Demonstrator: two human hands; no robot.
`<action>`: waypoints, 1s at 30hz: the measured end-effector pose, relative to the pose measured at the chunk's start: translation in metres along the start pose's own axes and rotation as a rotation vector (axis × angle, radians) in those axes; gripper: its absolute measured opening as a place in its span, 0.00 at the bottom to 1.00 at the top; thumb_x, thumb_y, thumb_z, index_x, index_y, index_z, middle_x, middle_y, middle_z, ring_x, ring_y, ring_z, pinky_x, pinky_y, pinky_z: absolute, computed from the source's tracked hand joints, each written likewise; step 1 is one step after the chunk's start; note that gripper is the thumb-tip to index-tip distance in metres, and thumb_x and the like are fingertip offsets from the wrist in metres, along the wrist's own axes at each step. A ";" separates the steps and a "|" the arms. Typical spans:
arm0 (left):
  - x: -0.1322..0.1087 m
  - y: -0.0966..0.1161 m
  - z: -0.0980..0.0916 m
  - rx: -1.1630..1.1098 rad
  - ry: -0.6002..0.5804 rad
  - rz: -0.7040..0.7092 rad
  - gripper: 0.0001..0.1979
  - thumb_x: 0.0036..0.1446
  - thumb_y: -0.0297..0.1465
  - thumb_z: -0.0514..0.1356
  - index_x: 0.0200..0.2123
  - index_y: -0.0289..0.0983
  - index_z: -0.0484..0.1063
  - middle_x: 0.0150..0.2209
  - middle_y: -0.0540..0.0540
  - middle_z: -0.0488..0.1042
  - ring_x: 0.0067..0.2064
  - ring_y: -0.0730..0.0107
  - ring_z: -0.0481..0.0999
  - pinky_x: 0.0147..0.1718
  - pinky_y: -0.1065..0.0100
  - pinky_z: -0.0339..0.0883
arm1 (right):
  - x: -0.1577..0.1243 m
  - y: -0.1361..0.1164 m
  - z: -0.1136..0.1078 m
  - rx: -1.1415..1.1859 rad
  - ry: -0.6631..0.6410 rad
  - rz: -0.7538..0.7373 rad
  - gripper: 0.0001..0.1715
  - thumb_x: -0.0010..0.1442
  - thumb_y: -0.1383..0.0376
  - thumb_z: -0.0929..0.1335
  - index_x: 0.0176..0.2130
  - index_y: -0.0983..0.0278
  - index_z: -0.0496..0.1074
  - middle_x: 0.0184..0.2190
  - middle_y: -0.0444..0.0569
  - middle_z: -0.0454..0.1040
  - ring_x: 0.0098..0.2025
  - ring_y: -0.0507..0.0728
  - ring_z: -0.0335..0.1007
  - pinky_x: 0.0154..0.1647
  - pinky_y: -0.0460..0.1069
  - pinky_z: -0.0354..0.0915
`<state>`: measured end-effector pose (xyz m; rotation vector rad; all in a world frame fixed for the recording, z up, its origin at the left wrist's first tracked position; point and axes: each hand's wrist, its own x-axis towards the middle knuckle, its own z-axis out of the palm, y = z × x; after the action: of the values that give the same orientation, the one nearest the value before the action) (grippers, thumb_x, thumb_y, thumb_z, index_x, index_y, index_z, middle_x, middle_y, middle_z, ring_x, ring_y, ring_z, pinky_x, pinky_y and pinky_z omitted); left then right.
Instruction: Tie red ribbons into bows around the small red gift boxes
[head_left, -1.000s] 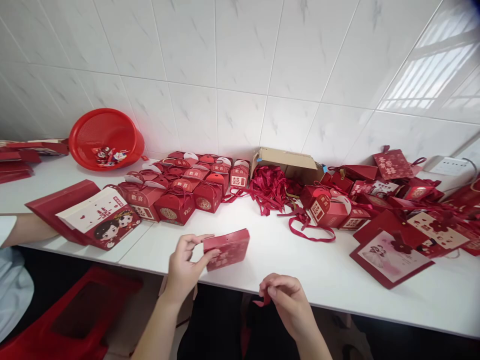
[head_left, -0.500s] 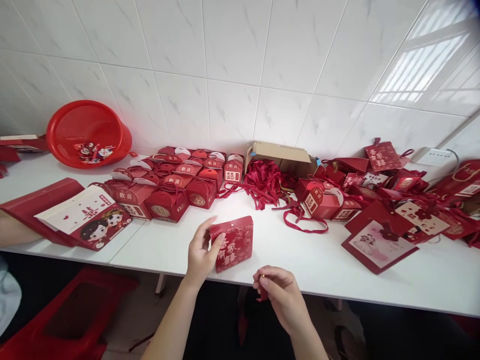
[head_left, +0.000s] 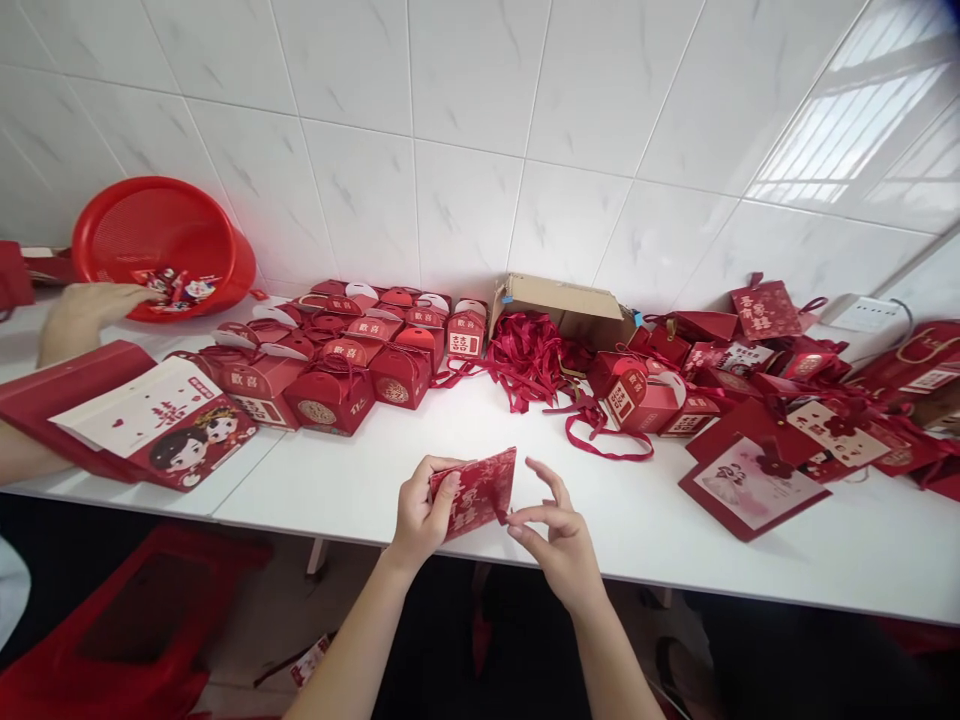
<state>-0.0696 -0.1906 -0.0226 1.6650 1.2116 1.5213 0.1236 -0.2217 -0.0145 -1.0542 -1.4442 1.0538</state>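
My left hand [head_left: 424, 512] grips a flat red gift box [head_left: 480, 490] with pale printed characters, thumb across its front and fingers behind. The box is tilted above the front of the table. At the box's lower right corner, my right hand [head_left: 553, 535] pinches a short piece of red ribbon [head_left: 503, 514] between thumb and forefinger, its other fingers spread. Part of the ribbon is hidden by the fingertips and the box, so I cannot tell whether it passes into the box.
Rows of red boxes [head_left: 334, 398] stand behind on the left. A ribbon pile [head_left: 531, 355] lies by an open cardboard box [head_left: 562, 297]. Red bags [head_left: 757, 490] are heaped right. A co-worker's hand [head_left: 97, 305] reaches into a red basket [head_left: 240, 265]; an open gift bag [head_left: 112, 370] lies below.
The box has tipped and lowered in my left hand. My right hand has moved up to its corner with the ribbon. A co-worker's hand has come to the basket.
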 end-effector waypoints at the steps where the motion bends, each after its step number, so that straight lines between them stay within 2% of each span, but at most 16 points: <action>1: -0.001 -0.001 0.001 0.001 0.011 0.000 0.09 0.61 0.35 0.54 0.39 0.37 0.69 0.38 0.44 0.79 0.40 0.62 0.78 0.41 0.64 0.70 | 0.003 -0.001 0.002 -0.011 -0.012 -0.013 0.02 0.51 0.61 0.74 0.30 0.54 0.80 0.65 0.44 0.52 0.66 0.67 0.45 0.64 0.64 0.42; 3: -0.002 -0.001 0.002 0.001 0.024 0.004 0.08 0.61 0.35 0.54 0.38 0.38 0.70 0.38 0.44 0.79 0.40 0.63 0.78 0.40 0.65 0.70 | 0.011 -0.003 0.007 0.006 -0.052 -0.029 0.03 0.52 0.61 0.74 0.31 0.54 0.80 0.67 0.42 0.47 0.68 0.66 0.41 0.65 0.64 0.40; 8: -0.005 -0.001 0.004 -0.008 0.006 0.031 0.07 0.62 0.33 0.54 0.38 0.37 0.69 0.36 0.44 0.78 0.39 0.65 0.78 0.39 0.65 0.70 | 0.027 -0.001 0.022 0.038 -0.040 -0.062 0.04 0.52 0.61 0.74 0.32 0.54 0.81 0.67 0.43 0.49 0.68 0.65 0.42 0.65 0.62 0.46; 16: -0.008 0.000 0.009 -0.057 -0.050 0.094 0.07 0.63 0.30 0.53 0.40 0.37 0.68 0.39 0.44 0.78 0.41 0.67 0.78 0.41 0.67 0.70 | 0.033 -0.005 0.026 0.084 -0.018 -0.018 0.05 0.51 0.63 0.74 0.32 0.56 0.80 0.66 0.46 0.53 0.58 0.65 0.63 0.55 0.59 0.64; 20: -0.010 -0.001 0.009 -0.079 -0.068 0.117 0.06 0.63 0.30 0.52 0.40 0.37 0.68 0.39 0.44 0.78 0.41 0.67 0.78 0.41 0.67 0.71 | 0.032 -0.005 0.025 0.114 -0.021 -0.033 0.06 0.52 0.63 0.73 0.34 0.57 0.80 0.66 0.47 0.52 0.50 0.61 0.70 0.50 0.56 0.67; 23: -0.011 -0.002 0.009 -0.089 -0.081 0.135 0.06 0.64 0.29 0.52 0.41 0.37 0.67 0.40 0.43 0.77 0.42 0.66 0.77 0.41 0.66 0.71 | 0.035 -0.001 0.026 0.130 -0.020 -0.081 0.03 0.52 0.64 0.73 0.32 0.58 0.80 0.64 0.49 0.56 0.46 0.59 0.72 0.48 0.55 0.68; 25: -0.011 -0.002 0.009 -0.089 -0.086 0.151 0.07 0.64 0.29 0.51 0.42 0.37 0.67 0.40 0.43 0.77 0.42 0.66 0.77 0.41 0.64 0.71 | 0.038 0.003 0.029 0.137 0.041 -0.129 0.09 0.51 0.64 0.73 0.36 0.58 0.78 0.59 0.51 0.63 0.48 0.59 0.71 0.51 0.56 0.66; 27: -0.010 -0.003 0.008 -0.091 -0.096 0.172 0.08 0.64 0.29 0.49 0.42 0.37 0.66 0.40 0.42 0.76 0.43 0.64 0.77 0.42 0.63 0.70 | 0.040 0.006 0.031 0.157 0.100 -0.139 0.22 0.50 0.66 0.74 0.46 0.57 0.73 0.51 0.51 0.71 0.49 0.58 0.70 0.52 0.56 0.65; 29: -0.010 -0.003 0.009 -0.067 -0.105 0.207 0.06 0.62 0.29 0.52 0.43 0.37 0.65 0.42 0.41 0.74 0.45 0.62 0.76 0.44 0.60 0.70 | 0.040 0.008 0.034 0.209 0.131 -0.100 0.34 0.49 0.66 0.74 0.54 0.56 0.65 0.40 0.48 0.73 0.42 0.56 0.71 0.46 0.54 0.68; 30: -0.010 -0.004 0.009 -0.028 -0.098 0.230 0.09 0.60 0.30 0.55 0.44 0.37 0.63 0.43 0.40 0.73 0.46 0.61 0.75 0.45 0.58 0.69 | 0.039 0.008 0.035 0.241 0.140 -0.077 0.37 0.49 0.67 0.74 0.56 0.56 0.61 0.35 0.45 0.72 0.37 0.54 0.71 0.41 0.52 0.69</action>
<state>-0.0611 -0.1967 -0.0320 1.8897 0.9697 1.5618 0.0855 -0.1845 -0.0164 -0.8742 -1.2031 1.0476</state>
